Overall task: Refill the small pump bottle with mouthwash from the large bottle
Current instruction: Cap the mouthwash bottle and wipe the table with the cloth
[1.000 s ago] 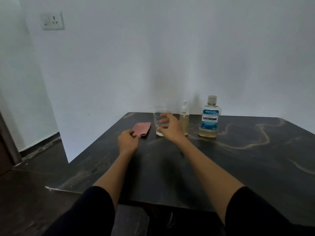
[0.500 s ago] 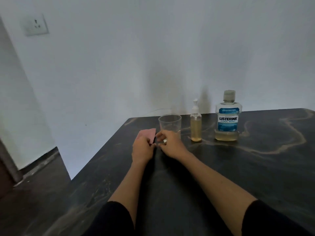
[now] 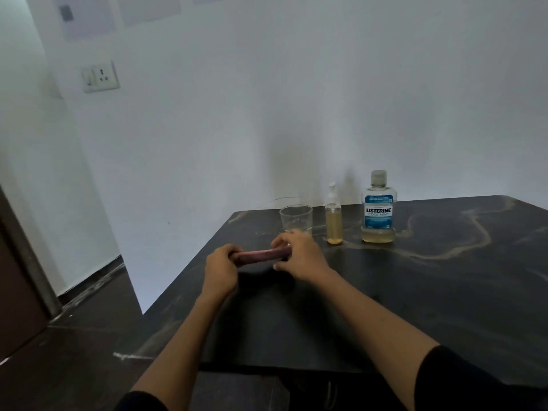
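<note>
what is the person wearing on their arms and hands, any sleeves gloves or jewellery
Both forearms are bare, with black sleeves ending near the elbows. The left hand and the right hand wear no gloves. No watch or bracelet shows on either wrist, and the picture is too blurred to tell whether there is a ring.

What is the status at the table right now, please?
Left hand and right hand both hold pink cloth. Pump bottle and large bottle upright, capped, untouched. Glass beside them.

The pink cloth (image 3: pixel 260 256) blurs between the hands (its ends hidden), and the table (image 3: pixel 444 292) runs off right.
</note>
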